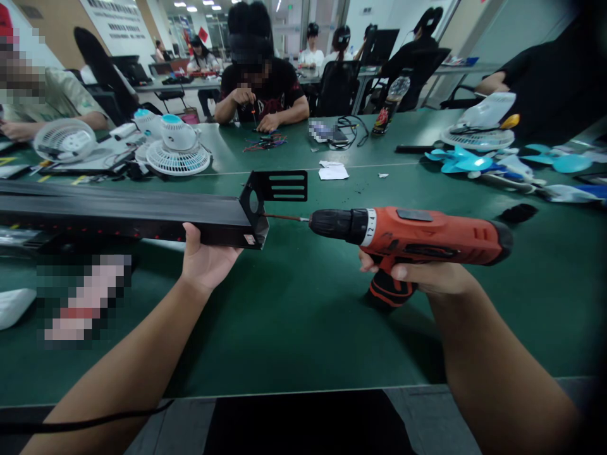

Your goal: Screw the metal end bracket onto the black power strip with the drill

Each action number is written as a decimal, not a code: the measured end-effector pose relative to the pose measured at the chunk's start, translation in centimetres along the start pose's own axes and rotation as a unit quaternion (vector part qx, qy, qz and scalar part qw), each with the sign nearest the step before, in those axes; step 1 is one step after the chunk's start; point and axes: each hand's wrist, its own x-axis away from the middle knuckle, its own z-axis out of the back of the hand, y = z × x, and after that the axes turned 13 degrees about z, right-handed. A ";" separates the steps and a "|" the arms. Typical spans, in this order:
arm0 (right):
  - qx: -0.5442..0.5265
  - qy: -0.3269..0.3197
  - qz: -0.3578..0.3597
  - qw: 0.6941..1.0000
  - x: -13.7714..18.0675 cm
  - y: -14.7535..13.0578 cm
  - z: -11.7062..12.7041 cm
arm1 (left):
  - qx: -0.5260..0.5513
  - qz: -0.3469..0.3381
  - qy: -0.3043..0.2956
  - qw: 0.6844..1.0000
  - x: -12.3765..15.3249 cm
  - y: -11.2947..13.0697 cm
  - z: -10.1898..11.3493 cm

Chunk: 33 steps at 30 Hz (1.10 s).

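The left hand (211, 262) holds the black bar (142, 212) from below, thumb on its near face; the right hand (434, 278) is clamped on the red drill (436, 230), over the tabletop (294, 328), between near and far edges. Its 1 bit (287, 218) meets in view the bar's end, where 1 black bracket (284, 185) rises; contact I cannot tell. Behind the bar stand white fans (177, 148); 1 bottle (385, 110) is near the far edge.

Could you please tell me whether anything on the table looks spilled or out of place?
Yes: dark crumbs lie scattered on the green table beyond the drill, near some white paper, looking like stray debris.
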 end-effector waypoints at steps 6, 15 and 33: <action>-0.002 0.013 -0.010 1.000 0.0 -0.1 -0.1 | 0.022 0.013 -0.007 1.000 -0.1 -0.1 0.7; 0.005 0.010 -0.005 1.000 0.0 -0.2 -0.1 | -0.005 0.009 0.006 1.000 -0.1 0.0 0.4; 0.017 0.018 0.002 1.000 -0.1 -0.3 -0.3 | -0.008 0.009 0.020 1.000 0.1 0.1 -0.1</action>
